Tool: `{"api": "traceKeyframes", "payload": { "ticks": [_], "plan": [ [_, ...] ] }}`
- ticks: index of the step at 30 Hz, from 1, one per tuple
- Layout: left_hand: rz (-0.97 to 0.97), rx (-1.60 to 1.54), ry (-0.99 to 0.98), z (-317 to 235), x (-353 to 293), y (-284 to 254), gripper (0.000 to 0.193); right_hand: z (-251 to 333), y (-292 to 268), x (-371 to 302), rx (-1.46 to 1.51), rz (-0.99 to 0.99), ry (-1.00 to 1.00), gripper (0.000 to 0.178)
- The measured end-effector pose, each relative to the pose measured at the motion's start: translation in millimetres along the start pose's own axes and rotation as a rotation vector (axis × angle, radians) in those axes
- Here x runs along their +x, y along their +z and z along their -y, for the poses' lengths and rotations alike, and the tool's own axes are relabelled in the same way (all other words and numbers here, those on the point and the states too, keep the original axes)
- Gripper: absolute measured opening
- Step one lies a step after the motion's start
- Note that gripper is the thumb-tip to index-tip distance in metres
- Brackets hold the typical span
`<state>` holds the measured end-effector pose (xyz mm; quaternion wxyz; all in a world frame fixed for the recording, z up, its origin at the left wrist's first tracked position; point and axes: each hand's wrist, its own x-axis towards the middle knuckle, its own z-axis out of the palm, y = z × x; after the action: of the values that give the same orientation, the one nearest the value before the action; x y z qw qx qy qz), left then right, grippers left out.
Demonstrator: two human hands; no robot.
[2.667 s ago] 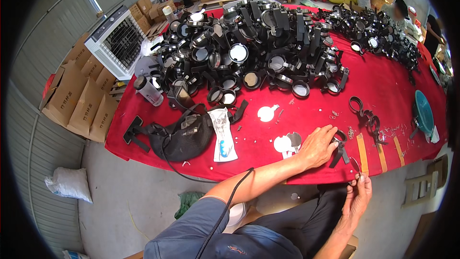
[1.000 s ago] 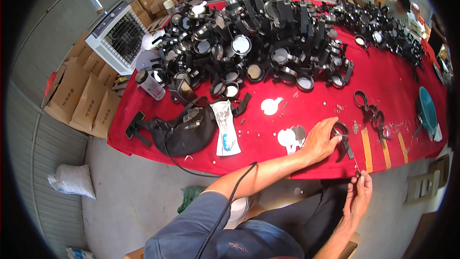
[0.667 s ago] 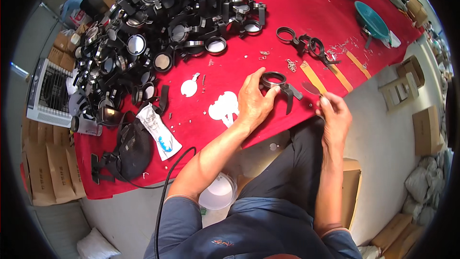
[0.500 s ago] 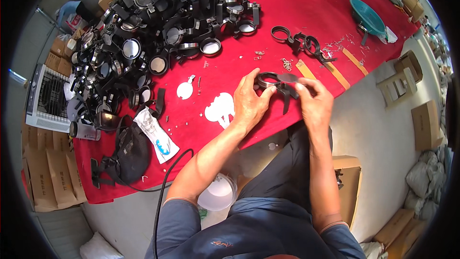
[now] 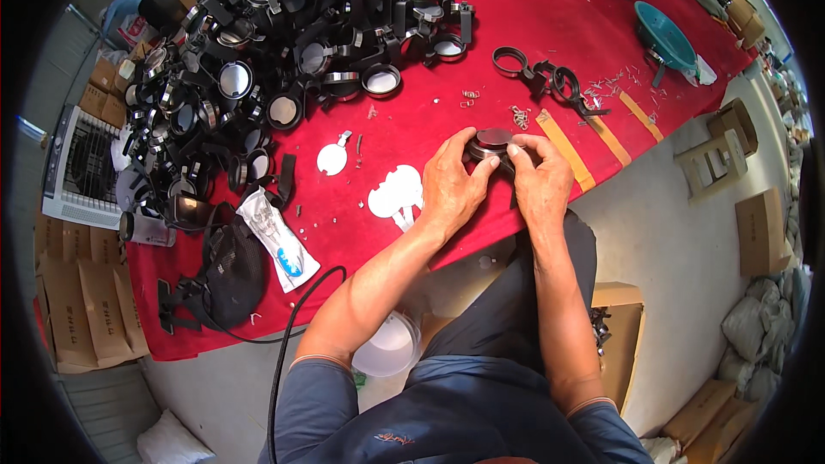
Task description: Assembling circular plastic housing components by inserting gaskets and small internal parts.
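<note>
My left hand (image 5: 455, 187) is closed round the left side of a black ring-shaped part (image 5: 475, 153) at the table's near edge. A dark round disc (image 5: 496, 136) lies over the ring's opening. From the right, my right hand (image 5: 541, 179) has its thumb and fingers at the edge of the disc and ring; whether it pinches the disc or only presses on it, I cannot tell. To the left lie several white discs with tabs (image 5: 395, 192) and a single one (image 5: 332, 159). More black ring parts (image 5: 563, 83) lie beyond my hands.
A big heap of black ring parts (image 5: 292, 43) fills the table's far left. Small metal pins, yellow strips (image 5: 565, 151) and a teal basin (image 5: 666, 37) are on the right. Nearer left are a black mesh bag (image 5: 234, 271), a white packet (image 5: 279, 241) and a black cable (image 5: 288, 335).
My right hand has moved left and brought the dark disc from beside the ring to over it. My left hand has stayed on the ring.
</note>
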<state>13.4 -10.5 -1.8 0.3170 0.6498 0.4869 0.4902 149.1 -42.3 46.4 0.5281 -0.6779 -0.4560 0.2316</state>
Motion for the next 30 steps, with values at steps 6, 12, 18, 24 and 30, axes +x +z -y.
{"api": "traceKeyframes", "payload": {
  "ticks": [6,12,18,24,30],
  "plan": [
    [0.013,0.007,-0.008,-3,0,-2,0.054,-2,1,0,-0.051,0.003,-0.044,0.02],
    [0.021,0.003,-0.007,-7,0,-3,0.051,-4,2,-2,-0.059,-0.002,-0.065,0.02],
    [0.043,0.008,-0.009,-9,0,-2,0.045,-2,-5,0,-0.154,0.023,-0.177,0.019],
    [-0.012,0.001,0.057,7,-3,-5,0.043,0,0,3,-0.209,0.089,-0.237,0.012],
    [0.02,-0.029,0.084,-3,-4,3,0.041,-2,-24,8,-0.279,0.216,-0.317,0.015]
  ]
}}
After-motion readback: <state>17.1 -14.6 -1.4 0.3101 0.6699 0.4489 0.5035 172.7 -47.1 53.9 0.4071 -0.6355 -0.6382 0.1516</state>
